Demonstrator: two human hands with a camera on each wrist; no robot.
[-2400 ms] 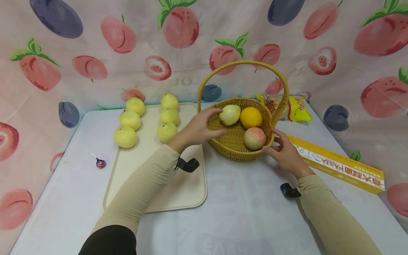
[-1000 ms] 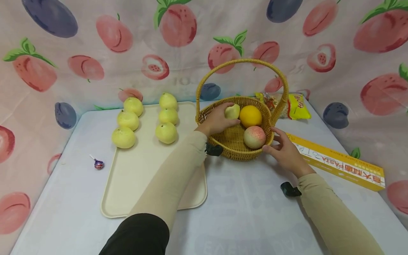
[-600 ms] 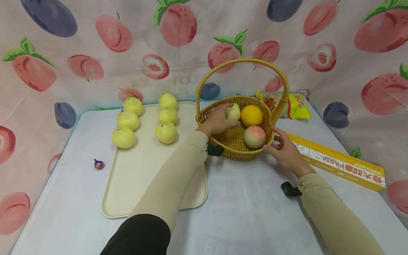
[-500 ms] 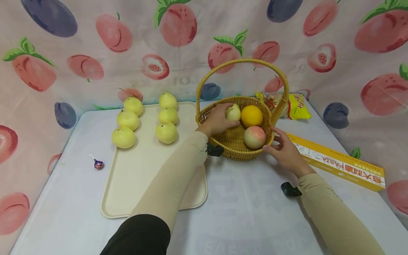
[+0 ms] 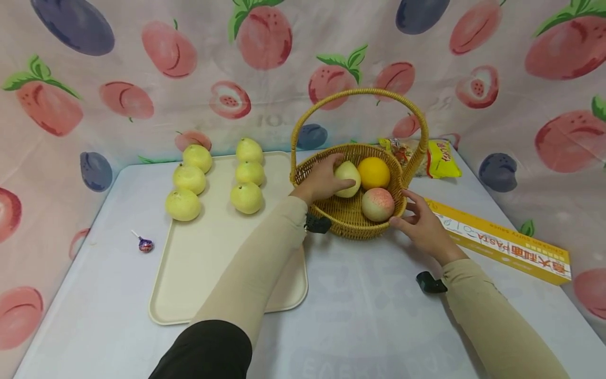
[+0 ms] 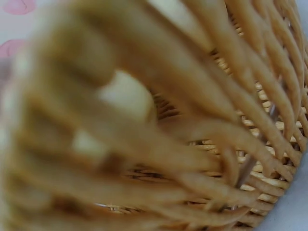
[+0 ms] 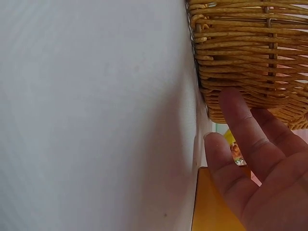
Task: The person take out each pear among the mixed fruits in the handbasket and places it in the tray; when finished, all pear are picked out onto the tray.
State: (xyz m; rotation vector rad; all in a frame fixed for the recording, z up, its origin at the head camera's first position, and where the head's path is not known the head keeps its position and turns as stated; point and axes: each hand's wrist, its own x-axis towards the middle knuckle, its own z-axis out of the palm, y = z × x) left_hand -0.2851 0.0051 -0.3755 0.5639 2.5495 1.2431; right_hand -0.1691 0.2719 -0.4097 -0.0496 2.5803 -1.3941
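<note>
In the head view, my left hand (image 5: 324,179) reaches into a wicker basket (image 5: 352,229) with a tall handle. Its thumb lies across a pale yellow pear (image 5: 349,173), with the fingers at the pear's left side and their tips partly hidden. An orange (image 5: 374,172) and a pink-blushed peach (image 5: 378,204) sit beside the pear in the basket. My right hand (image 5: 423,221) rests at the basket's right side. Seen in the right wrist view, its extended fingers touch the outer weave. Blurred wicker fills most of the left wrist view, with pale fruit behind.
A cream tray (image 5: 218,263) stands at left, with several pale yellow pears (image 5: 246,198) in two rows. Left of it lies a lollipop (image 5: 145,245). A pasta box (image 5: 502,242) is at right, and a snack bag (image 5: 442,159) lies behind the basket.
My left hand has moved right, deeper into the basket, and around the pear. In the last half second the pear has shifted toward me. My right hand stays at the basket.
</note>
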